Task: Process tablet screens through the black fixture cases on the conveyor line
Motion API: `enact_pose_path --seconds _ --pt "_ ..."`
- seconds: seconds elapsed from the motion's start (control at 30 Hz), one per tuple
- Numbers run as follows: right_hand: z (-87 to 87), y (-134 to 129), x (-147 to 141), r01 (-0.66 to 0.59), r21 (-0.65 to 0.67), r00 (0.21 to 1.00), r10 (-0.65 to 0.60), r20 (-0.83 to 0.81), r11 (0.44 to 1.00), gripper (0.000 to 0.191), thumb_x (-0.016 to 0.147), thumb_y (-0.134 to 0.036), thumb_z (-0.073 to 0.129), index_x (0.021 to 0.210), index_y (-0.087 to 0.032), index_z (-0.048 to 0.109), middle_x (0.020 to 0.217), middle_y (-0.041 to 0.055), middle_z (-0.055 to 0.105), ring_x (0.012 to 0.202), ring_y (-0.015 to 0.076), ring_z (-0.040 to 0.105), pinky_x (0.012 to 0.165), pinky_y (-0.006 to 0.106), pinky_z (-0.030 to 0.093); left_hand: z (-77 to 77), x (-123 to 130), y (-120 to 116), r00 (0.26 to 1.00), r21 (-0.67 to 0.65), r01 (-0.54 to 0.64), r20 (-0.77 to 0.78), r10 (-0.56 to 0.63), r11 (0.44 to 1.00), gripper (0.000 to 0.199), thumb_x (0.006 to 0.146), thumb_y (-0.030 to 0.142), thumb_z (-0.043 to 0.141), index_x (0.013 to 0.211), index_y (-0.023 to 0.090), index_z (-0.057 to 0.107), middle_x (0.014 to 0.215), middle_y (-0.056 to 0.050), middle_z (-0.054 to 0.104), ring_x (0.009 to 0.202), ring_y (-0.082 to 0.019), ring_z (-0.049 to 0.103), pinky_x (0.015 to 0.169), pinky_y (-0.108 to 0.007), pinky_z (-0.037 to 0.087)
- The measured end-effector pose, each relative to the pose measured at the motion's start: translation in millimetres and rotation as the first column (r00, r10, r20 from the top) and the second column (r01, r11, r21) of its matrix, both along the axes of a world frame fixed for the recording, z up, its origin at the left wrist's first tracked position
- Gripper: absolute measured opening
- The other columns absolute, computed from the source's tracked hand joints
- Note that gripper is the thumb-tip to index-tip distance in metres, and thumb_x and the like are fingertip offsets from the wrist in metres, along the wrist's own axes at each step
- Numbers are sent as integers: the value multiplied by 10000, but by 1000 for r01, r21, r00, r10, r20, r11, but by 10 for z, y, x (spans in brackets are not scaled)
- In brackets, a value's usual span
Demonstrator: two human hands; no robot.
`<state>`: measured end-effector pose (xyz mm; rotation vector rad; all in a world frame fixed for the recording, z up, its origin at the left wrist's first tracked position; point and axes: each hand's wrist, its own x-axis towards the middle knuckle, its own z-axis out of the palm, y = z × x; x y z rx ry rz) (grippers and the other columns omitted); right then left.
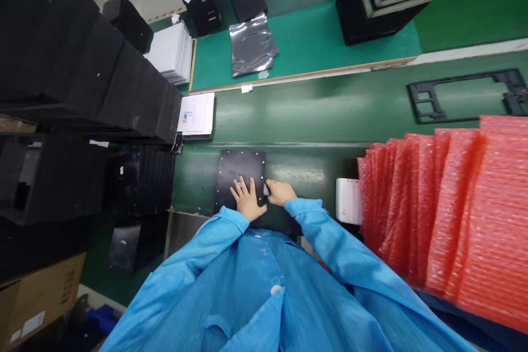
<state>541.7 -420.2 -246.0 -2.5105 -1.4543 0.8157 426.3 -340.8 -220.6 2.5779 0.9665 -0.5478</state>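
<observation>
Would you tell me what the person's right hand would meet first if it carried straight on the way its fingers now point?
The right hand would first meet the edge of the black plate, at a small pale piece; its fingertips may already touch them.

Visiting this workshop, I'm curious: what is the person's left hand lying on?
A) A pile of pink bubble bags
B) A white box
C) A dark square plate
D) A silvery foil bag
C: the left hand lies spread flat on the dark square plate, on the green bench in front of the person.
</observation>
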Motion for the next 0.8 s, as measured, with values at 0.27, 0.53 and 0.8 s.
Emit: enact_pose_path --seconds 0.27,0.53,0.8 --pt "14 -287 -328 77 190 997 -81 13 979 552 823 -290 545 1355 -167 463 1512 148 289 1044 339 573 834 457 474 412 -418 416 878 -440 -142 357 318 887 1012 560 119 596 1483 212 192 1581 -121 40 1449 -308 -10 1165 -507 81" --pt "-248 204 -692 895 -61 155 -436 -886 441 617 742 -659 467 1169 -231 591 1046 94 666 715 221 645 661 378 546 421 -895 1157 644 -760 9 501 578 650 907 571 77 503 1448 189 297 1472 -67 397 1360 -245 357 1141 -392 283" --pt "255 534 -591 849 119 446 -577 -684 516 468 597 -630 649 754 -191 683 866 117 713 1001 371 606 926 463 458 419 -1306 2064 692 -466 -353 454 562 811 818 703 317 664 1424 115 335 1505 -153 318 1417 -277 233 1169 -410 201"
